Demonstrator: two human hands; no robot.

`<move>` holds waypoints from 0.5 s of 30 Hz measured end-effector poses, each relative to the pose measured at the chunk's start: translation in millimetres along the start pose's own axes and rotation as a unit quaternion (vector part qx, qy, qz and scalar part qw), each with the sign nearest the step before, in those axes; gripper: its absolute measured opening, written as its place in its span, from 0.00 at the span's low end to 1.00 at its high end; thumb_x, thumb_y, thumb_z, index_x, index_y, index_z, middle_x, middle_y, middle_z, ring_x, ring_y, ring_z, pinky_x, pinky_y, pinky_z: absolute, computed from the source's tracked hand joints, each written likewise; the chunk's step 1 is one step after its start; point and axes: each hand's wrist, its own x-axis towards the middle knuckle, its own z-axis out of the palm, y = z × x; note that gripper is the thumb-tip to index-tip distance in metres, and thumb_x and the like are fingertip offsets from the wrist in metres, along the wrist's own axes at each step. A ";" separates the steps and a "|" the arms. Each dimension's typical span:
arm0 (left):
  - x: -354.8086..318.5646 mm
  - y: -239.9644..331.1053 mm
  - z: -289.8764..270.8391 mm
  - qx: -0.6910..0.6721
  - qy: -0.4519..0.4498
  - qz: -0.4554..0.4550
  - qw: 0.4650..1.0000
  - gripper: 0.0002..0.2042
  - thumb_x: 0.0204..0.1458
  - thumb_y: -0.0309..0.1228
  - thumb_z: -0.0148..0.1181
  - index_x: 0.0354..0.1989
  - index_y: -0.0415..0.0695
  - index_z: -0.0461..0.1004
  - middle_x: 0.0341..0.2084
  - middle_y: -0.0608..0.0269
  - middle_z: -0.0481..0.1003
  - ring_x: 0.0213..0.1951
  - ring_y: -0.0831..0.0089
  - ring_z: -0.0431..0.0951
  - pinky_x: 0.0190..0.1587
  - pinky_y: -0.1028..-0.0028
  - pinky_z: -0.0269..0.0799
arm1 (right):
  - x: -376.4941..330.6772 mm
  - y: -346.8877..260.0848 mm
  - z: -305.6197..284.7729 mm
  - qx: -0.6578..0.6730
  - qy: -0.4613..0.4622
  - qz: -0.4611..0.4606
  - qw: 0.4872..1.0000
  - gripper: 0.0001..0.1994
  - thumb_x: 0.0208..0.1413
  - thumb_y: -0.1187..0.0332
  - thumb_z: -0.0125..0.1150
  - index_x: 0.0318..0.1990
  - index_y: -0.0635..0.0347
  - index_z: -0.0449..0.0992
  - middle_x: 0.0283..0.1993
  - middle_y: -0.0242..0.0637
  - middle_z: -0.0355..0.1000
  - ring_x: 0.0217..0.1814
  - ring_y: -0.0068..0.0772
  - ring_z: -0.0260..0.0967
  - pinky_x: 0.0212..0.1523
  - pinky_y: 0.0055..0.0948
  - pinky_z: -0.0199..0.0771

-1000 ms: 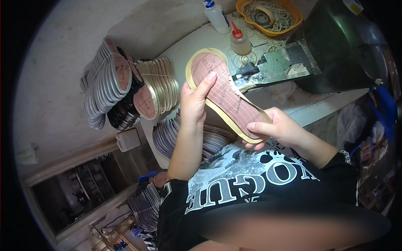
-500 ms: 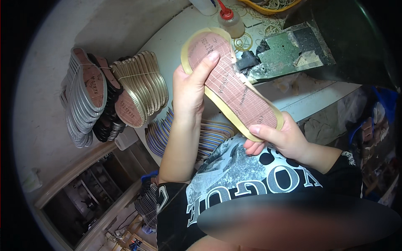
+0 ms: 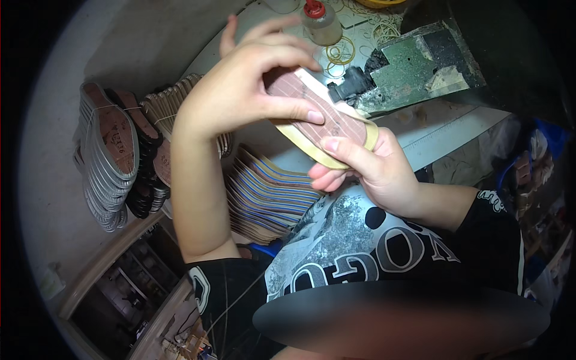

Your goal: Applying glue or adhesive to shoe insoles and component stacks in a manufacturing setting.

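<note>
A reddish-brown insole [image 3: 348, 124] with a pale yellow rim is held slantwise above the worktable. My right hand [image 3: 375, 168] grips its near end, thumb on the upper face and fingers underneath. Across its far end bends my left hand [image 3: 240, 84], with the thumb pressed on the brown face and a forefinger curled at the edge; its other fingers are raised and partly blurred. The left hand hides much of the far end. Just beyond the insole sits a black block [image 3: 351, 84] fixed to a worn green metal plate [image 3: 408, 72].
Silver-edged insoles [image 3: 111, 150] form a tied bundle at left, beside black-edged ones [image 3: 144, 174] and gold ones [image 3: 162, 108]. A blue-striped stack [image 3: 270, 195] stands near my body. Farther back are a red-capped bottle [image 3: 324, 27], loose rubber bands [image 3: 341, 51] and a yellow basket [image 3: 381, 2].
My left hand has turned over the insole's far end, its wrist raised and fingers lifted. The insole and right hand have shifted up and left in view.
</note>
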 end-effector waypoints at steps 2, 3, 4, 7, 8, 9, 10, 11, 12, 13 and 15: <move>12.4 -1.1 -8.7 -0.124 -0.208 -0.047 0.969 0.20 0.37 0.46 0.73 0.35 0.48 0.79 0.39 0.65 0.75 0.55 0.63 0.68 0.67 0.43 0.25 | 1.0 0.8 2.8 0.002 0.002 -0.005 1.000 0.17 0.63 0.61 0.54 0.45 0.71 0.74 0.35 0.47 0.77 0.33 0.30 0.78 0.35 0.25 0.79; 16.8 -0.6 -11.0 -0.127 -0.242 -0.073 0.959 0.17 0.39 0.45 0.72 0.30 0.47 0.77 0.28 0.69 0.74 0.47 0.69 0.70 0.67 0.50 0.39 | 1.2 1.1 4.1 0.001 0.010 -0.007 1.000 0.16 0.64 0.62 0.53 0.45 0.70 0.74 0.34 0.46 0.77 0.32 0.31 0.78 0.34 0.24 0.79; 21.1 -1.0 -13.4 -0.128 -0.241 -0.070 0.959 0.17 0.39 0.45 0.72 0.30 0.47 0.77 0.28 0.69 0.74 0.47 0.69 0.70 0.67 0.50 0.39 | 1.5 0.7 5.0 -0.001 0.021 -0.018 1.000 0.15 0.64 0.63 0.53 0.45 0.70 0.73 0.32 0.46 0.77 0.31 0.31 0.78 0.33 0.24 0.80; 25.3 -0.5 -17.1 -0.154 -0.291 -0.074 0.941 0.16 0.41 0.44 0.71 0.27 0.46 0.76 0.21 0.67 0.71 0.34 0.72 0.72 0.53 0.63 0.62 | 1.2 -1.4 6.3 -0.010 0.022 -0.013 1.000 0.16 0.65 0.63 0.51 0.46 0.71 0.73 0.34 0.46 0.77 0.32 0.30 0.78 0.34 0.24 0.80; 24.0 0.2 -17.4 -0.174 -0.290 -0.089 0.937 0.15 0.43 0.44 0.70 0.26 0.44 0.75 0.18 0.66 0.70 0.29 0.72 0.70 0.42 0.67 0.63 | 0.8 -2.5 6.0 -0.010 0.028 -0.006 1.000 0.16 0.65 0.63 0.51 0.46 0.71 0.73 0.34 0.46 0.77 0.32 0.30 0.78 0.34 0.24 0.80; 22.2 0.6 -17.3 -0.195 -0.289 -0.103 0.932 0.15 0.44 0.43 0.69 0.25 0.43 0.74 0.16 0.65 0.68 0.25 0.73 0.69 0.31 0.72 0.64 | 0.2 -3.7 5.2 0.002 0.016 0.008 1.000 0.17 0.64 0.61 0.53 0.46 0.71 0.73 0.36 0.47 0.77 0.35 0.30 0.78 0.37 0.24 0.80; 20.3 1.2 -16.4 -0.196 -0.289 -0.105 0.931 0.15 0.44 0.43 0.69 0.25 0.43 0.74 0.16 0.65 0.68 0.25 0.73 0.69 0.31 0.72 0.64 | -0.7 -4.8 4.4 0.011 0.012 0.016 1.000 0.18 0.63 0.60 0.55 0.47 0.71 0.74 0.38 0.48 0.77 0.37 0.30 0.78 0.40 0.24 0.80; 17.7 2.1 -15.1 -0.212 -0.267 -0.084 0.936 0.15 0.45 0.42 0.68 0.25 0.42 0.74 0.14 0.64 0.67 0.22 0.73 0.67 0.27 0.72 0.61 | -1.5 -5.4 3.8 0.014 0.003 0.024 1.000 0.18 0.63 0.60 0.55 0.47 0.71 0.74 0.38 0.48 0.77 0.37 0.30 0.78 0.40 0.24 0.80; 15.1 3.1 -14.1 -0.231 -0.246 -0.072 0.939 0.16 0.47 0.41 0.67 0.25 0.41 0.73 0.13 0.63 0.66 0.19 0.74 0.65 0.23 0.73 0.59 | -2.5 -5.9 3.2 0.013 -0.008 0.013 1.000 0.18 0.63 0.60 0.54 0.46 0.71 0.74 0.40 0.48 0.76 0.38 0.31 0.78 0.41 0.25 0.80; 13.0 3.4 -13.6 -0.227 -0.243 -0.065 0.941 0.16 0.47 0.41 0.67 0.25 0.41 0.73 0.13 0.63 0.66 0.19 0.74 0.65 0.23 0.73 0.59 | -3.1 -6.0 2.8 0.005 -0.008 0.008 1.000 0.18 0.63 0.60 0.54 0.46 0.72 0.74 0.41 0.49 0.76 0.39 0.32 0.78 0.42 0.25 0.80; 9.3 4.3 -13.0 -0.229 -0.238 -0.083 0.940 0.16 0.47 0.41 0.67 0.25 0.39 0.73 0.14 0.63 0.66 0.19 0.75 0.65 0.24 0.74 0.60 | -4.0 -5.8 2.1 0.009 -0.022 -0.001 1.000 0.19 0.63 0.60 0.54 0.46 0.73 0.73 0.42 0.50 0.76 0.40 0.32 0.78 0.43 0.26 0.80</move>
